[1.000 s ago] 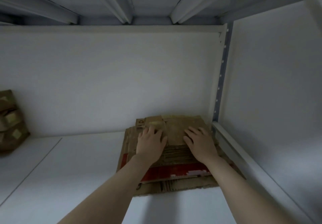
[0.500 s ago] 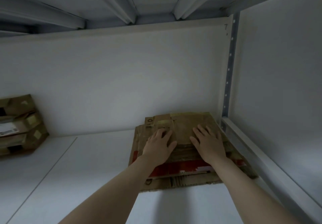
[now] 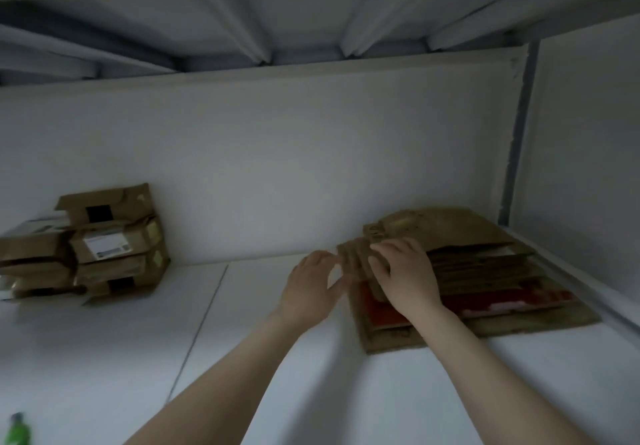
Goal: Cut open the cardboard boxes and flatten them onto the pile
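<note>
A pile of flattened cardboard [image 3: 485, 271], with one red printed sheet in it, lies on the white shelf against the right wall. My right hand [image 3: 405, 274] rests over the pile's left edge with relaxed fingers. My left hand [image 3: 311, 285] hovers just left of the pile above the shelf, fingers loose and holding nothing. A stack of whole cardboard boxes [image 3: 100, 247], some with white labels, stands at the back left.
The white shelf surface [image 3: 242, 358] has a seam running down its left part. A green object [image 3: 19, 430] pokes in at the bottom left corner. A metal upright [image 3: 516, 139] and a rail border the right side; a shelf underside is overhead.
The view has swung left, bringing the box stack into sight. Both hands have slid left: the left hand has come off the pile, the right hand now sits on its left edge.
</note>
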